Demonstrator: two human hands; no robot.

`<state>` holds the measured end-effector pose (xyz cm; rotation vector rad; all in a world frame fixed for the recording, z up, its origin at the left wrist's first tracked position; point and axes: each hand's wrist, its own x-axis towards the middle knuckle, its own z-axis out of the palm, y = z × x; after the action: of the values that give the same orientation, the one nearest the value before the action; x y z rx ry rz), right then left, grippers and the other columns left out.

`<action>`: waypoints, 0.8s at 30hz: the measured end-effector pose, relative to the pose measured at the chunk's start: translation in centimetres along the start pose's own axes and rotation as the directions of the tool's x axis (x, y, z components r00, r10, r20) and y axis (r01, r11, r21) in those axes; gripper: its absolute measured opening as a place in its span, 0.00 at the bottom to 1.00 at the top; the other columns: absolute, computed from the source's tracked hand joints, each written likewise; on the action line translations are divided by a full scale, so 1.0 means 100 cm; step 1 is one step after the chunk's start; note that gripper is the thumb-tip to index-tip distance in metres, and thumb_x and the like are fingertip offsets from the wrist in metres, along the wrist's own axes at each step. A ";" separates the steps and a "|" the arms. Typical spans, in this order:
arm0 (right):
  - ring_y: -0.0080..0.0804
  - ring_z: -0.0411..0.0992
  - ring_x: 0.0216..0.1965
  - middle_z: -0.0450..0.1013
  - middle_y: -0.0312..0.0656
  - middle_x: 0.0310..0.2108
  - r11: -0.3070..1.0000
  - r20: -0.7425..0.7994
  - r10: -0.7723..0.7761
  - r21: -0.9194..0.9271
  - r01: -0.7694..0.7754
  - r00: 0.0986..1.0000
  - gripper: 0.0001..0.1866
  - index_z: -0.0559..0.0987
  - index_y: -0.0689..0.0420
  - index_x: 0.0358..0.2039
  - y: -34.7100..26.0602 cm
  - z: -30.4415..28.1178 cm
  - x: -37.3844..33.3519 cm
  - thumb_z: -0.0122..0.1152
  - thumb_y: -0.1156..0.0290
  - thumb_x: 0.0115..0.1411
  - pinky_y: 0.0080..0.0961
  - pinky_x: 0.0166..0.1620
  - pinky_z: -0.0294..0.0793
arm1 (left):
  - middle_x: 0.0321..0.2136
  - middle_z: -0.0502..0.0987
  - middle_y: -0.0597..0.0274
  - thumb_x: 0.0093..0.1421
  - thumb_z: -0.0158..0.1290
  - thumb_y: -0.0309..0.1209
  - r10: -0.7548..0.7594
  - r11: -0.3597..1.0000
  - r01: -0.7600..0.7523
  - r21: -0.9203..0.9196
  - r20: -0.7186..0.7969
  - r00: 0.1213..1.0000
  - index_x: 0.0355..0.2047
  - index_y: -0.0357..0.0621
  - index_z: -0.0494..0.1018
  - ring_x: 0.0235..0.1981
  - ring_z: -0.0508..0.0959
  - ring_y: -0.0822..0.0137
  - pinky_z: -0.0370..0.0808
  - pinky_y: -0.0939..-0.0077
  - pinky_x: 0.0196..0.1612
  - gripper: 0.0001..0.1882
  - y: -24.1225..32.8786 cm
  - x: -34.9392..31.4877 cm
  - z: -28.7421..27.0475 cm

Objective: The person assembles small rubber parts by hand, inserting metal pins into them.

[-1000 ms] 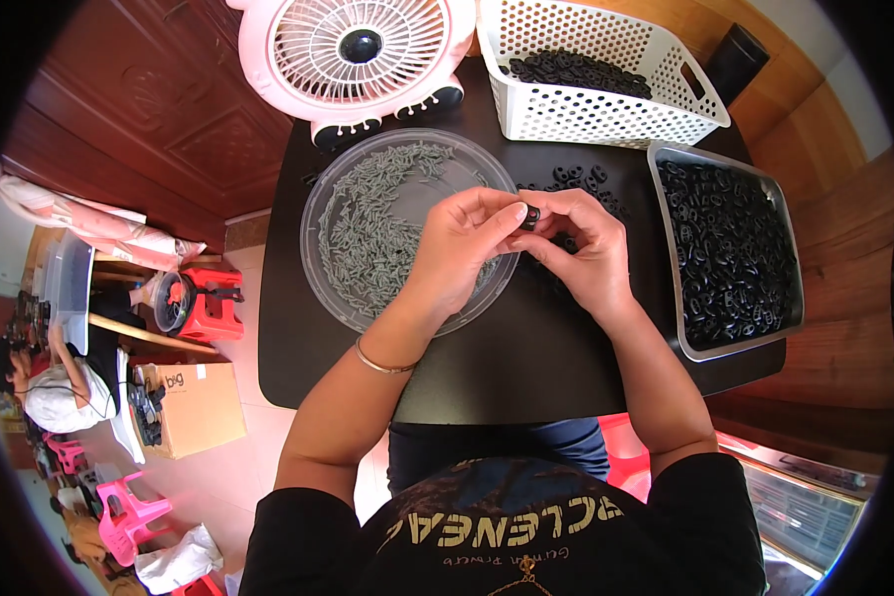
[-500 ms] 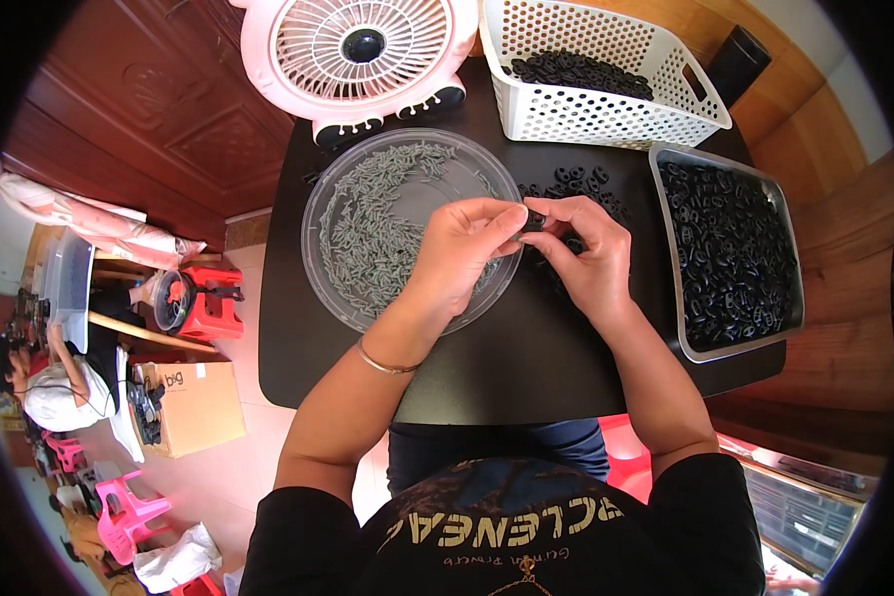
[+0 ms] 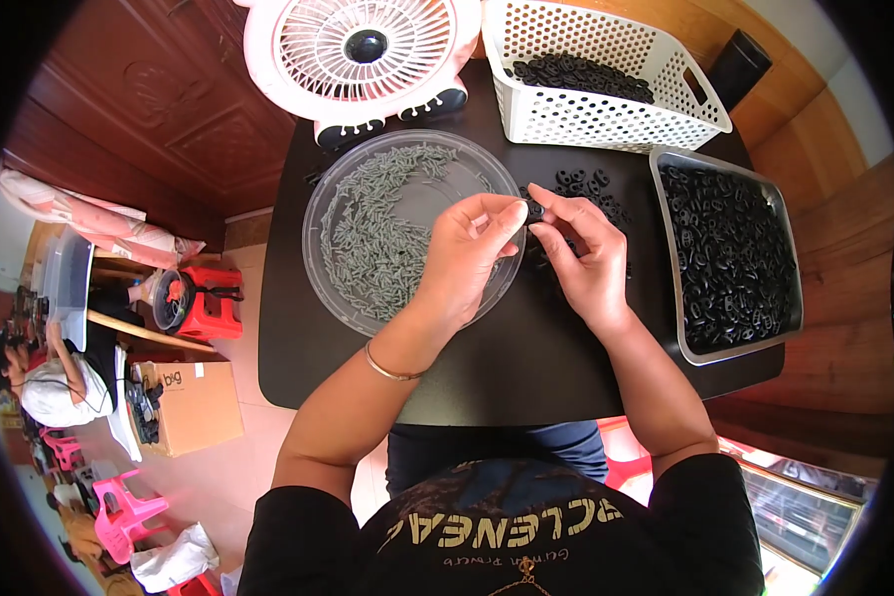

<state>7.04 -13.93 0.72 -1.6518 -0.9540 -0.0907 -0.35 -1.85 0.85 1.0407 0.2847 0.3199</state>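
Note:
Between my hands is a small black plastic part (image 3: 534, 212), rounded like the pieces in the tray. My left hand (image 3: 457, 256) pinches it from the left with thumb and fingertips. My right hand (image 3: 591, 260) has its thumb and index finger at the part's upper and lower edges, closed loosely on it. Below my left hand, a round clear tub (image 3: 313, 260) holds many small grey-green screw-like pegs (image 3: 368, 248). Beyond my right hand, loose black parts (image 3: 586, 184) lie in a heap on the dark table (image 3: 526, 372).
On the right, a metal tray (image 3: 677, 308) is full of black parts. A white perforated basket (image 3: 606, 119) with more stands at the back, beside a pink fan (image 3: 308, 99). At far left a person (image 3: 65, 392) sits near a cardboard box (image 3: 201, 407) and red stool (image 3: 214, 303).
My right thumb and index finger have spread a little, and the black part shows more plainly between my hands. A small green bit earlier seen at the fingertips no longer shows.

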 end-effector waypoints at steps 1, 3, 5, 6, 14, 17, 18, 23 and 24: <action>0.20 0.69 0.26 0.69 0.37 0.25 1.000 0.001 -0.001 0.000 0.001 1.000 0.15 0.74 0.60 0.38 -0.001 0.001 -0.001 0.60 0.82 0.47 0.16 0.32 0.71 | 0.25 0.72 0.70 0.53 0.54 0.33 0.001 1.000 -0.001 0.000 -0.001 1.000 0.29 0.42 0.73 0.27 0.69 0.82 0.66 0.86 0.29 0.08 0.000 0.001 -0.001; 0.17 0.68 0.28 0.68 0.34 0.26 0.887 -0.006 0.286 0.380 -0.262 0.958 0.11 0.73 0.60 0.36 -0.006 0.003 -0.002 0.57 0.83 0.50 0.15 0.34 0.71 | 0.26 0.73 0.70 0.54 0.54 0.31 0.021 1.000 -0.022 0.015 0.054 0.998 0.30 0.42 0.72 0.28 0.69 0.81 0.65 0.86 0.29 0.07 0.002 0.002 -0.002; 0.15 0.68 0.30 0.69 0.34 0.27 0.853 -0.004 0.288 0.455 -0.255 0.958 0.07 0.72 0.60 0.33 -0.003 0.000 -0.001 0.56 0.82 0.52 0.14 0.36 0.71 | 0.27 0.73 0.69 0.54 0.53 0.30 0.026 0.999 -0.028 0.034 0.061 0.998 0.30 0.41 0.72 0.28 0.70 0.81 0.65 0.87 0.29 0.06 0.006 0.001 -0.001; 0.16 0.69 0.30 0.70 0.34 0.27 0.827 0.037 0.312 0.481 -0.291 0.949 0.06 0.72 0.61 0.32 -0.002 -0.003 0.000 0.56 0.82 0.52 0.14 0.36 0.70 | 0.27 0.73 0.68 0.54 0.53 0.29 0.030 0.998 -0.034 0.054 0.069 0.997 0.30 0.41 0.72 0.28 0.70 0.81 0.65 0.87 0.29 0.05 0.007 0.001 -0.001; 0.16 0.70 0.28 0.73 0.36 0.27 0.775 0.107 0.349 0.525 -0.351 0.931 0.03 0.73 0.61 0.28 -0.002 -0.007 0.002 0.56 0.82 0.52 0.14 0.34 0.71 | 0.29 0.74 0.63 0.54 0.52 0.24 0.151 0.989 -0.150 -0.011 0.116 0.982 0.32 0.39 0.70 0.30 0.72 0.76 0.69 0.84 0.34 0.05 -0.005 0.007 -0.007; 0.16 0.70 0.28 0.73 0.36 0.27 0.755 0.091 0.397 0.534 -0.381 0.913 0.03 0.73 0.61 0.27 -0.004 -0.007 0.001 0.57 0.82 0.51 0.13 0.34 0.71 | 0.28 0.74 0.62 0.53 0.53 0.23 0.182 0.983 -0.178 -0.047 0.103 0.978 0.32 0.37 0.70 0.29 0.72 0.76 0.70 0.84 0.35 0.06 -0.004 0.007 -0.004; 0.16 0.70 0.28 0.73 0.36 0.27 0.755 0.089 0.397 0.534 -0.380 0.914 0.03 0.73 0.61 0.27 -0.005 -0.006 0.001 0.57 0.82 0.51 0.13 0.34 0.71 | 0.27 0.73 0.62 0.52 0.54 0.22 0.182 0.982 -0.176 -0.068 0.094 0.979 0.31 0.35 0.71 0.28 0.72 0.76 0.71 0.84 0.35 0.06 -0.004 0.006 -0.003; 0.16 0.70 0.27 0.73 0.36 0.26 0.758 0.082 0.402 0.529 -0.382 0.912 0.03 0.73 0.61 0.27 -0.005 -0.006 0.001 0.57 0.81 0.52 0.13 0.33 0.70 | 0.27 0.74 0.61 0.52 0.53 0.22 0.215 0.976 -0.214 -0.028 0.098 0.972 0.30 0.35 0.71 0.28 0.73 0.76 0.72 0.84 0.35 0.05 -0.003 0.005 -0.002; 0.16 0.70 0.27 0.73 0.36 0.26 0.758 0.081 0.403 0.529 -0.382 0.912 0.03 0.73 0.61 0.27 -0.004 -0.006 0.001 0.57 0.81 0.52 0.13 0.33 0.70 | 0.27 0.74 0.61 0.52 0.53 0.22 0.223 0.975 -0.223 -0.008 0.099 0.970 0.30 0.35 0.71 0.28 0.73 0.76 0.72 0.84 0.35 0.05 -0.003 0.005 -0.001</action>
<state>7.08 -14.42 1.28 -1.2780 -0.5116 0.4027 0.07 -1.68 0.53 1.0903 0.0781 0.4688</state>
